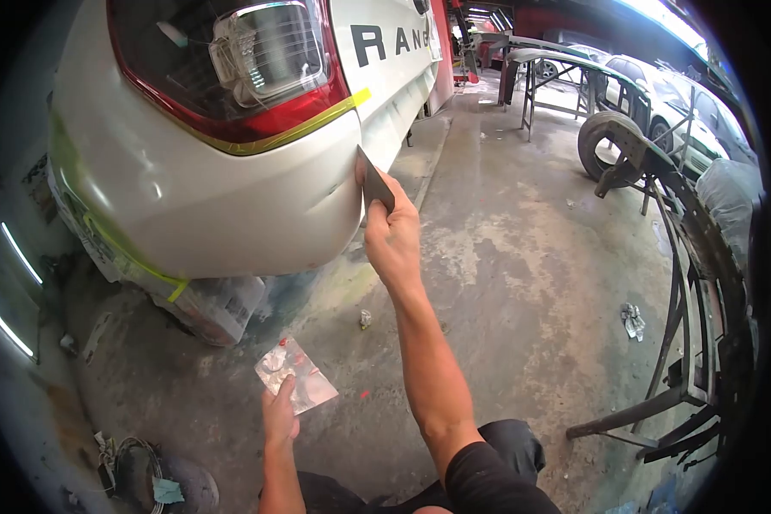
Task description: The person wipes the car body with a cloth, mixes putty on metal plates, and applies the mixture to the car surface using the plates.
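Observation:
My right hand (392,227) grips a dark, flat putty spreader (377,187), its edge against the corner of the white bumper (231,210). A scuffed dent line shows on the bumper just left of the spreader. Lower down, my left hand (280,409) holds a pale square mixing plate (313,390) by its near edge, thumb on top. Whitish putty (274,360) and small red spots lie on that plate. Above the bumper is the tail light (270,60), with yellow masking tape (300,133) along its lower border.
Taped masking sheet (218,313) hangs below the bumper. On the right stand a metal rack (681,283) and a tire (600,146), with parked cars (660,94) behind. Crumpled paper (632,321) lies on the concrete floor (522,283). A bucket (188,484) sits at lower left.

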The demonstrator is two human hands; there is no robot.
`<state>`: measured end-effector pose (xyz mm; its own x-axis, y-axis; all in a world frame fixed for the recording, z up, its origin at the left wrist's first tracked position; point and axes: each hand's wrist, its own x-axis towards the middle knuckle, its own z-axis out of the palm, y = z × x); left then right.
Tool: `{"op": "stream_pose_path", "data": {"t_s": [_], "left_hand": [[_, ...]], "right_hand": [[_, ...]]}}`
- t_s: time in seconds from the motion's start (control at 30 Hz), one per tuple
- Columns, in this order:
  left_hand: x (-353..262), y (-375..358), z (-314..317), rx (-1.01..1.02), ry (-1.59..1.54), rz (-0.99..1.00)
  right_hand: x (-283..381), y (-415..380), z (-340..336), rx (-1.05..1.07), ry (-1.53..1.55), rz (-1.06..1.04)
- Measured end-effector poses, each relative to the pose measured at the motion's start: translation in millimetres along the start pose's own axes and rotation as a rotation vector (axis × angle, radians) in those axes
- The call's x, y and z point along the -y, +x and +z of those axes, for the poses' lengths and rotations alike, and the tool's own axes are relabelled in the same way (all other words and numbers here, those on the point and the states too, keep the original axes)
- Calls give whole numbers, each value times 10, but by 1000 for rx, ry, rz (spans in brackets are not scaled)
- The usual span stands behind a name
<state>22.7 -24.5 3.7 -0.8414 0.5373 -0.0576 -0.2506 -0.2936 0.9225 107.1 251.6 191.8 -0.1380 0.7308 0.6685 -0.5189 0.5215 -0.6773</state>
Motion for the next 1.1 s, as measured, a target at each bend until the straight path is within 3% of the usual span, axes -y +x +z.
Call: {"op": "stream_pose_path", "data": {"t_s": [0.07, 0.27, 0.6, 0.7, 0.8, 0.9, 1.0, 1.1], "left_hand": [[-108, -40, 10, 0, -19, 4], [-318, -133, 44, -66, -75, -7], [-496, -209, 72, -86, -173, 44], [-495, -197, 29, -132, -192, 38], [-539, -211, 28, -32, -265, 84], [-559, -198, 48, 24, -465, 26], [-549, -207, 46, 16, -452, 39], [-639, -295, 112, 2, -403, 126]], "right_hand": [[-21, -17, 81, -37, -55, -98], [208, -307, 360, -111, -323, -134], [419, -749, 909, -153, -504, -46], [411, -814, 1039, -232, -681, -143], [355, -921, 1126, -209, -690, -151], [364, -1061, 1064, -117, -620, -176], [288, -1305, 796, 201, -559, -131], [145, -1381, 394, 383, -113, -62]]}}
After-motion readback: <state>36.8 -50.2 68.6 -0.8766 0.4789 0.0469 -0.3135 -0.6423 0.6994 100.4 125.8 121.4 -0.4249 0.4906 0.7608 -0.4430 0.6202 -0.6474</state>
